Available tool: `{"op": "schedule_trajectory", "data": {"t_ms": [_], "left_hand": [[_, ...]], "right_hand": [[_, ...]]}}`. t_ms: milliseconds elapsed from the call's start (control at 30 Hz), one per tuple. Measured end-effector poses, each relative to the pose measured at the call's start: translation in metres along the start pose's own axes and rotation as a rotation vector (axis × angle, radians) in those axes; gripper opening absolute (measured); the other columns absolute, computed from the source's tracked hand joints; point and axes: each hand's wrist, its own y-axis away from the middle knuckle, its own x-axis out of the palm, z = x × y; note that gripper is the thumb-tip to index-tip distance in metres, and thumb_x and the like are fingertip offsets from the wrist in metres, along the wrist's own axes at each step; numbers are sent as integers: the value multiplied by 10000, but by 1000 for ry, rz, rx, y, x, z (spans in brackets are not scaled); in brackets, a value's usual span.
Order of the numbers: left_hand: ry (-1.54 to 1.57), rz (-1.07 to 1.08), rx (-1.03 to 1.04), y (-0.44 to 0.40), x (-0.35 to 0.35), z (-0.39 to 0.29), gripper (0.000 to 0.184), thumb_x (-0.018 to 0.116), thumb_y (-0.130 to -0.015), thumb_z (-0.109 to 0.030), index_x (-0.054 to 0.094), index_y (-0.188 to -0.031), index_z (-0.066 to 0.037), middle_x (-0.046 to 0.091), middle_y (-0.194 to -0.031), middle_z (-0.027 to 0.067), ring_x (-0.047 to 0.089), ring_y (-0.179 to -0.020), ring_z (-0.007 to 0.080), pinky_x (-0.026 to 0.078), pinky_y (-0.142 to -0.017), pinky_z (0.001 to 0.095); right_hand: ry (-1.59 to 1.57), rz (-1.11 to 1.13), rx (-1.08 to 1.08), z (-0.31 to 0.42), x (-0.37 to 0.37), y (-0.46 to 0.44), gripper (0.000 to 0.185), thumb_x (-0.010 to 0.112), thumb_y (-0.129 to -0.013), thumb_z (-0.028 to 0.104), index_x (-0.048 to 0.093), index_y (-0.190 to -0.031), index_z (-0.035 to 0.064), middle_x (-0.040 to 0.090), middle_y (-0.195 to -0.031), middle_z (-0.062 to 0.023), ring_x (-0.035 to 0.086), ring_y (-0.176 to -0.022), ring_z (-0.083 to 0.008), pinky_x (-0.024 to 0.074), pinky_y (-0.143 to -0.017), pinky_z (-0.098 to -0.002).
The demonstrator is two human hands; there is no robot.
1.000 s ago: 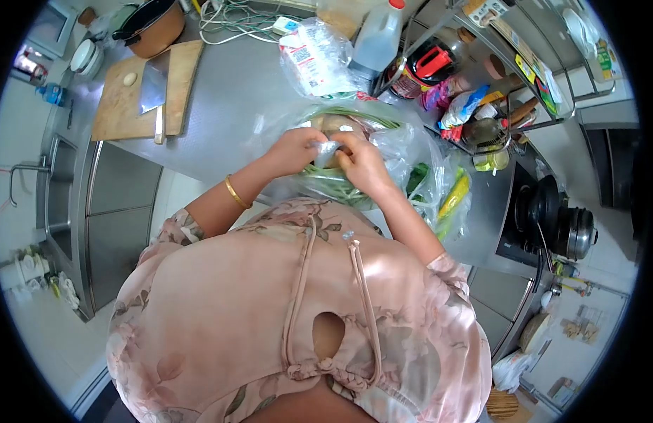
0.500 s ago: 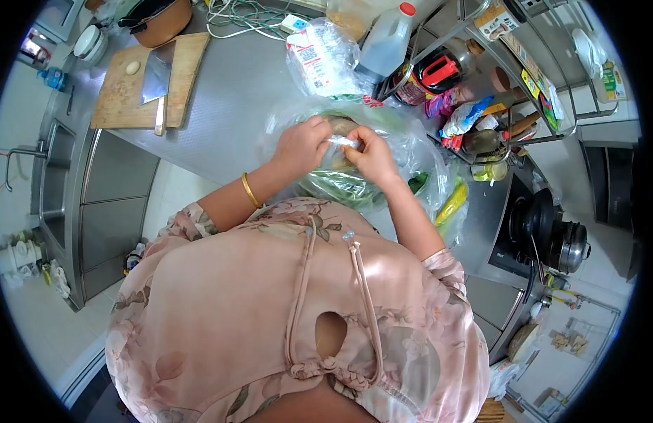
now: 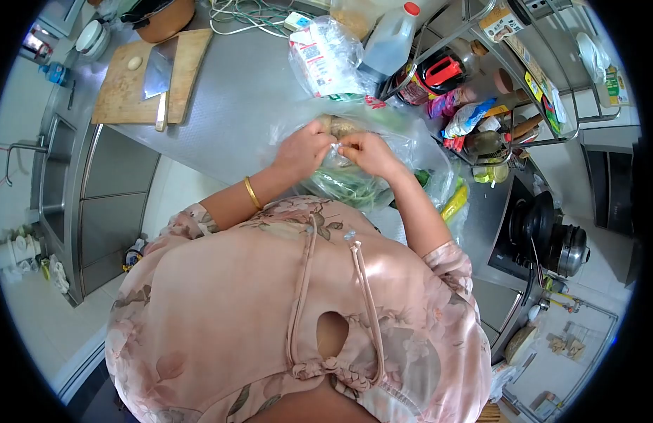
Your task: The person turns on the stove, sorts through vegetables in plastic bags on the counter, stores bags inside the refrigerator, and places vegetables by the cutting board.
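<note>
A clear plastic bag with green vegetables inside lies on the counter in front of me. My left hand is closed on the gathered plastic at its top. My right hand pinches the same bunched plastic, the fingertips of both hands almost meeting. Just beyond the hands a brownish, root-like vegetable shows within or under clear plastic; I cannot tell which. A yellow-green item in plastic rests to the right of the bag.
A cleaver and a small pale round item lie on the wooden cutting board. Bottles, such as a red-capped jug, and packets stand by the metal rack. Dark pans sit on the stove at right.
Both hands have drawn closer together, and the twisted white strip of plastic between them now shows as a small bunch. The bag's plastic has shifted slightly.
</note>
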Motion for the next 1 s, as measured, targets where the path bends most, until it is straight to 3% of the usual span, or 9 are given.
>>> {"op": "schedule_trajectory", "data": {"t_ms": [33, 133, 233, 433, 533, 667, 767, 900, 1000], "left_hand": [[6, -18, 7, -1, 1, 0, 159, 589, -811, -132, 632, -954, -76, 537, -918, 103, 562, -802, 293, 456, -691, 368], [153, -54, -154, -2, 3, 4, 147, 567, -829, -124, 607, -953, -57, 549, -902, 128, 562, -786, 312, 452, -682, 380], [-18, -76, -72, -10, -3, 4, 150, 556, -846, -142, 576, -954, -41, 570, -904, 147, 566, -786, 319, 453, -682, 386], [140, -15, -197, -21, -7, 12, 168, 560, -845, -169, 559, -922, -20, 581, -858, 167, 570, -773, 316, 446, -673, 392], [267, -28, -256, -30, -13, 10, 165, 554, -843, -171, 565, -884, -12, 573, -822, 174, 564, -753, 323, 436, -668, 398], [125, -57, -135, -44, -8, 21, 174, 548, -842, -177, 570, -859, -5, 572, -828, 178, 561, -764, 328, 430, -680, 401], [134, -42, -74, -50, -7, 22, 167, 547, -834, -169, 572, -846, -4, 573, -825, 176, 558, -772, 334, 429, -680, 404], [117, 7, 40, -52, -10, 19, 136, 554, -801, -144, 588, -847, -21, 581, -811, 158, 558, -763, 344, 437, -674, 410], [-37, 12, 63, -53, -9, 19, 136, 553, -764, -112, 615, -871, -55, 587, -827, 142, 564, -769, 345, 452, -687, 413]], "right_hand": [[42, 26, -7, 11, -7, -2, 234, 628, -813, 218, 631, -992, 68, 620, -745, -143, 572, -629, -256, 453, -622, -357], [-41, -228, -7, 21, -9, -5, 187, 617, -825, 172, 628, -966, 49, 634, -751, -114, 572, -624, -210, 452, -610, -323], [-482, -429, -3, 25, 5, -4, 97, 617, -844, 108, 625, -865, 14, 588, -731, -12, 483, -610, -90, 406, -555, -258], [-662, -489, -14, 9, 2, -5, 74, 598, -835, 85, 585, -890, 37, 602, -730, -31, 522, -570, -87, 432, -511, -250], [-648, -659, 10, 7, -15, 0, 96, 597, -821, 65, 566, -906, 32, 610, -734, -29, 515, -545, -85, 424, -501, -234], [-379, -269, 157, -19, 20, 8, 125, 640, -808, 133, 592, -782, 20, 598, -675, -23, 519, -547, -108, 418, -508, -260], [-50, -389, 124, -11, 52, 2, 177, 647, -812, 164, 597, -731, 15, 578, -633, -19, 507, -542, -106, 411, -509, -270], [-821, -524, 217, -10, 66, -6, 165, 636, -807, 144, 591, -750, -4, 552, -600, -40, 493, -530, -84, 396, -493, -274], [-454, -385, 94, -4, 65, 17, 139, 620, -811, 130, 591, -752, 8, 551, -603, -86, 520, -527, -156, 407, -505, -313]]}}
